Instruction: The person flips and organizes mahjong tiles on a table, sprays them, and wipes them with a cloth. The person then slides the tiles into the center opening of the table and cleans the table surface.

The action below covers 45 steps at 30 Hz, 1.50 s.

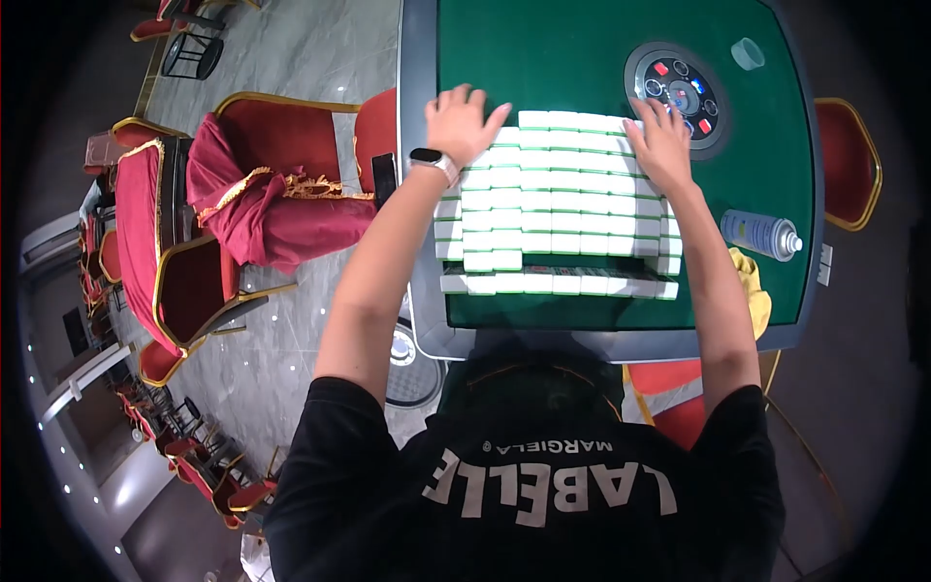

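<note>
Rows of white tiles with green backs [572, 179] lie packed together on the green felt table [533, 58]. At the block's far left corner is my left hand [461, 124], fingers spread, its fingertips on the felt and the wrist wearing a watch. My right hand [661, 145] rests over the far right corner, fingers apart, beside the round control panel [679, 97]. Neither hand wraps round a tile. One separate row of tiles [558, 284] lies nearest to me, with a dark gap between it and most of the block.
A spray can [761, 235] and a yellow cloth [752, 291] are on the right of the table, a small clear cup [748, 54] at the far right. Red chairs [281, 141] and draped red fabric [291, 223] stand left of the table; another chair [847, 163] is right.
</note>
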{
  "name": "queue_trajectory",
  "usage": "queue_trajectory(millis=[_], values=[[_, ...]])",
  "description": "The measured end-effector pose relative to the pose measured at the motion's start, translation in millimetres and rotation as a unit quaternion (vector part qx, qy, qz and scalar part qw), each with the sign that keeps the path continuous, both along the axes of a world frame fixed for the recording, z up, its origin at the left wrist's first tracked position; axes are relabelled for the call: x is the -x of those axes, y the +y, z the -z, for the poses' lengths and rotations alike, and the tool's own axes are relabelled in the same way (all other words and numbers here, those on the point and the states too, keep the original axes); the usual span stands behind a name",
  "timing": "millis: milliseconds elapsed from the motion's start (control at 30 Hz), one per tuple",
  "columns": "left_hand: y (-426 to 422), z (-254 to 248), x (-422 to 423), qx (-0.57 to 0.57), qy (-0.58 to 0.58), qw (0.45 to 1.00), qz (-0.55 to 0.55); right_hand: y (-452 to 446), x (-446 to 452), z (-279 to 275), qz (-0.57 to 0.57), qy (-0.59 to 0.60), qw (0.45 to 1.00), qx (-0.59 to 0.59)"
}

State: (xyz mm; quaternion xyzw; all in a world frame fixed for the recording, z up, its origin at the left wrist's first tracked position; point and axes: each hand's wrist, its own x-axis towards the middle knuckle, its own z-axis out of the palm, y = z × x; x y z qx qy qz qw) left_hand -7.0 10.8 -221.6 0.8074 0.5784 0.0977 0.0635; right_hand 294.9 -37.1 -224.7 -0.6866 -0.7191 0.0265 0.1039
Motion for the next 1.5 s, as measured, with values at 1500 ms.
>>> queue_trajectory(millis=[1500], values=[[-6.3, 15.3, 19.3, 0.054, 0.021, 0.995, 0.075, 5.5, -12.8, -1.5, 0.059, 0.066, 0.983, 0.163]])
